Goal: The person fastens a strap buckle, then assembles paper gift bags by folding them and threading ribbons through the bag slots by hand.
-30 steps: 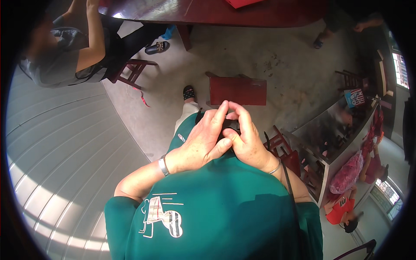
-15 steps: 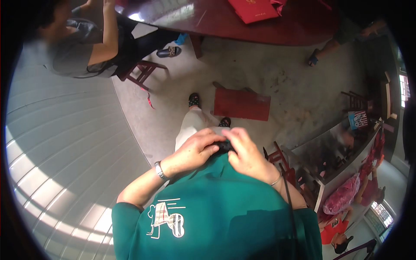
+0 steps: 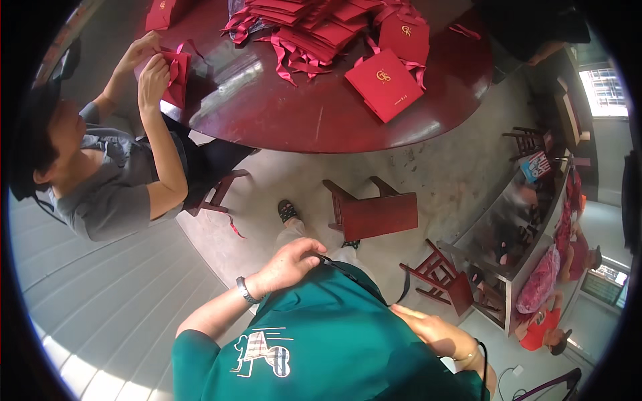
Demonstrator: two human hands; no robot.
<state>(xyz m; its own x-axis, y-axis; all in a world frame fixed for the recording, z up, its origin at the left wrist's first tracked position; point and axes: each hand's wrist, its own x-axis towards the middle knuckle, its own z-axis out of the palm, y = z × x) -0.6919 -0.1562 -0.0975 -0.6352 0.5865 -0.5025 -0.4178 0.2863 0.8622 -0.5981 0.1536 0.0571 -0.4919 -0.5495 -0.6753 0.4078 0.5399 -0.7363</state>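
Observation:
At the waist of my green shirt [image 3: 321, 321], my left hand [image 3: 289, 269] has its fingers curled over the edge of a thin black strap [image 3: 354, 275]. The strap runs across my front toward my right side. My right hand [image 3: 435, 332] lies against the right side of the shirt with its fingers stretched out together, close to the strap's far end. Whether those fingertips touch the strap, I cannot tell. A loose end of black strap [image 3: 406, 286] sticks out past the shirt near that hand.
Ahead stands a dark red round table [image 3: 267, 120] with a pile of red gift bags [image 3: 321, 30] and ribbons. A person [image 3: 107, 180] sits at left holding a red bag [image 3: 175, 80]. A wooden bench [image 3: 378, 215] and a stool [image 3: 448, 277] stand nearby. A metal-sided table [image 3: 515, 267] is at right.
My hands have moved apart: the right went down to my right side, while the left stayed at the waist. The view has tilted up, showing more of the table and the seated person.

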